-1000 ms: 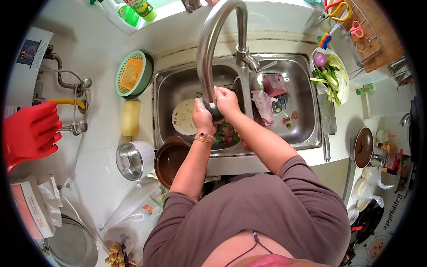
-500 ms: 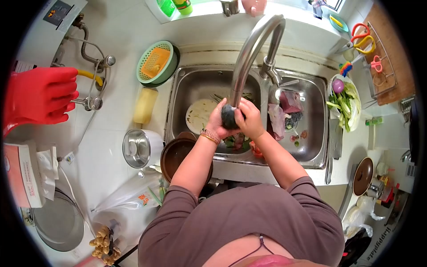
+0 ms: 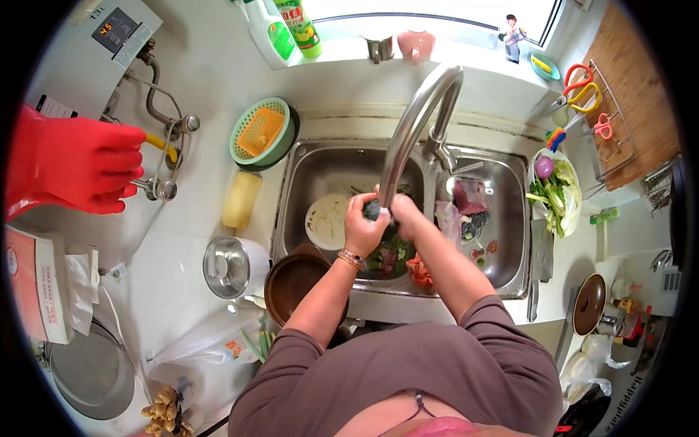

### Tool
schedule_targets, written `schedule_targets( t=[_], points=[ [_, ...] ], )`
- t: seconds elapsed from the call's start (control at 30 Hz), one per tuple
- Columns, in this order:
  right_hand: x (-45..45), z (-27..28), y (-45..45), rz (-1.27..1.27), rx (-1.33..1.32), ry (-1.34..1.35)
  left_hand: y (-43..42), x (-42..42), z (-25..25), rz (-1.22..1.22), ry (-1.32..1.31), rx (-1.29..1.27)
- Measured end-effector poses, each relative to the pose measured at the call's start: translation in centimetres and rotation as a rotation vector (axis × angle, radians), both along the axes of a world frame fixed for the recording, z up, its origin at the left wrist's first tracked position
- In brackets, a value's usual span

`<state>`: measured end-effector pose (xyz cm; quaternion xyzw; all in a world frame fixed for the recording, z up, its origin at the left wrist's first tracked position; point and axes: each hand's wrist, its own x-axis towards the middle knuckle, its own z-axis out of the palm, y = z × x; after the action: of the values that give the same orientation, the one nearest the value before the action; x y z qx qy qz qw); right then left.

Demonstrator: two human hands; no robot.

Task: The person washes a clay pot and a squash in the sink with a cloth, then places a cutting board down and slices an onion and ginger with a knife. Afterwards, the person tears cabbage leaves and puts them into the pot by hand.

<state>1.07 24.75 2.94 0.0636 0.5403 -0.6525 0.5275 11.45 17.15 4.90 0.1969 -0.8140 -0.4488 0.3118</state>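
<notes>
Under the spout of the steel faucet, my left hand is closed around a dark, rounded object whose kind I cannot make out. My right hand is right beside it, smeared by motion, its fingers partly hidden by the spout. Both hands are over the left sink basin. In that basin lie a pale round plate with bits on it and leafy green and reddish scraps. A crumpled orange-red thing sits near the front of the divider.
Dark red meat and a paler piece lie in the right basin. A cleaver rests along its right edge, near a plate of vegetables. Left are a brown pot, a metal pot and a green basket.
The view has tilted up slightly, so everything sits lower. My right hand has shifted away from the dark object, which now shows less, and my left hand has turned around it.
</notes>
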Motion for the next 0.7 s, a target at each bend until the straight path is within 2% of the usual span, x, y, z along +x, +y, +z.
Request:
schedule_targets(
  t=[0.03,0.07,0.13,0.2,0.23,0.27,0.33,0.4,0.43,0.53,0.57,0.6,0.67,0.7],
  points=[
    [0.8,1.2,0.3,0.009,-0.011,0.331,-0.3,0.0,-0.9,0.021,-0.029,0.138],
    [0.8,-1.0,0.0,-0.045,-0.072,0.333,-0.2,0.0,-1.7,0.021,-0.003,0.210],
    [1.7,-1.1,0.7,-0.101,-0.113,0.658,0.4,-0.2,-2.8,0.021,0.054,0.351],
    [1.8,-0.4,1.9,-0.108,-0.087,0.803,0.8,-0.4,-4.8,-0.009,0.042,0.524],
    [1.8,-1.1,2.1,-0.079,-0.042,0.742,0.7,-0.6,-4.5,-0.017,0.032,0.739],
    [2.4,-1.8,2.3,-0.188,-0.095,1.015,0.7,-0.9,-4.1,-0.031,0.018,0.954],
    [2.1,-1.5,2.8,-0.187,-0.043,1.079,0.9,-1.0,-2.7,-0.066,-0.111,1.161],
    [1.9,-0.1,3.4,-0.124,-0.035,1.470,1.2,-1.1,0.2,-0.076,-0.253,1.459],
    [1.9,0.9,3.7,-0.090,-0.027,1.666,0.9,-1.4,0.1,-0.138,-0.225,1.567],
    [2.3,3.1,4.4,-0.072,-0.113,1.873,0.0,-1.9,-0.6,-0.342,-0.142,1.891],
    [2.7,2.7,4.3,-0.159,-0.061,1.761,0.8,-2.2,-0.8,-0.163,-0.121,1.693],
    [2.8,2.0,3.8,-0.213,-0.002,1.612,0.6,-3.1,-5.3,-0.086,-0.037,1.589],
    [2.7,0.2,2.7,-0.310,0.109,1.312,2.0,-2.5,-1.2,0.021,-0.036,1.470],
    [2.4,-0.8,2.1,-0.336,0.153,1.177,2.0,-2.7,-2.1,0.077,-0.044,1.210]
  ],
)
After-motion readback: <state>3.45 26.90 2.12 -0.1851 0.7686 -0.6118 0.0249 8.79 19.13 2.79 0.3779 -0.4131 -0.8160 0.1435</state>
